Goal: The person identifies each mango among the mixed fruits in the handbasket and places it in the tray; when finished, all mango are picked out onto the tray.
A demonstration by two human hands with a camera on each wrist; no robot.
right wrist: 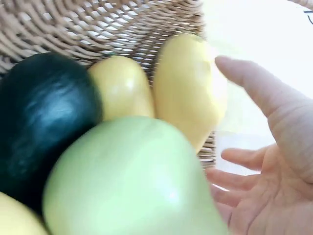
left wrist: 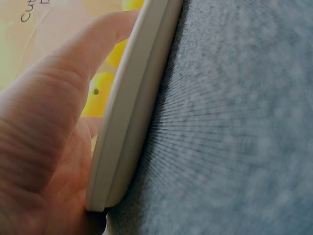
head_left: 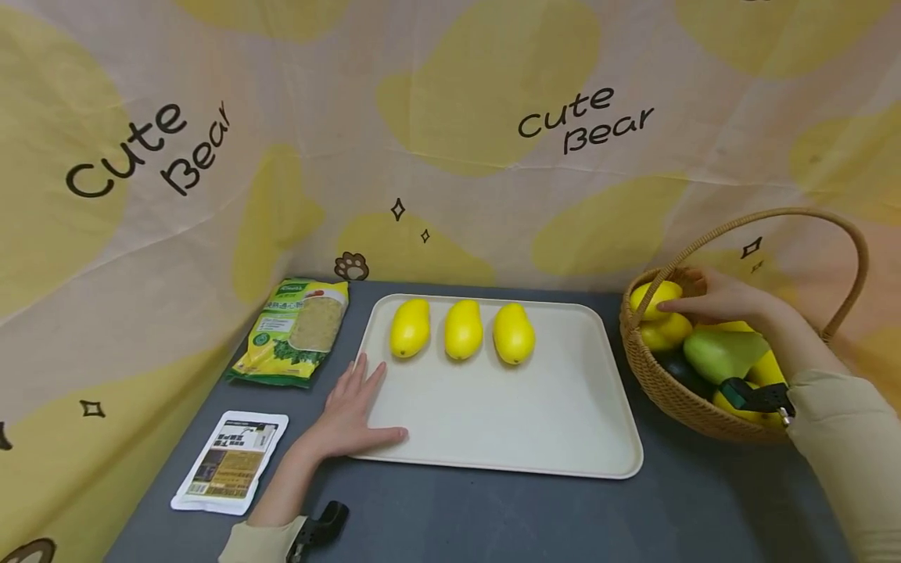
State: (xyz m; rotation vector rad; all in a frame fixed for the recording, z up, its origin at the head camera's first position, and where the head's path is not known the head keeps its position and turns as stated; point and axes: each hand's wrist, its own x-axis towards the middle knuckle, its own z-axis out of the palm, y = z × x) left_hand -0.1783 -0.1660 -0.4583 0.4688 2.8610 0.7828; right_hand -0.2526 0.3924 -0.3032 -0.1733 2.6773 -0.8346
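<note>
My left hand (head_left: 352, 418) lies with fingers spread over the left side of a cream tray (head_left: 507, 418); in the left wrist view the thumb reaches over the tray's rim (left wrist: 129, 93). Three yellow mangoes, the left one (head_left: 410, 328) among them, stand in a row at the tray's back. At the right, my right hand (head_left: 725, 301) reaches into a wicker basket (head_left: 651, 383), beside its uppermost yellow mango (head_left: 655, 299). In the right wrist view the thumb is at that mango's (right wrist: 186, 88) edge, other fingers extended below it; contact is unclear.
The basket also holds a green pear-shaped fruit (head_left: 725, 352), a dark green fruit (head_left: 683, 374) and more yellow fruit, under a tall arched handle (head_left: 795, 213). Left of the tray are a yellow-green food bag (head_left: 292, 332) and a white flat packet (head_left: 231, 463). A printed cloth hangs behind.
</note>
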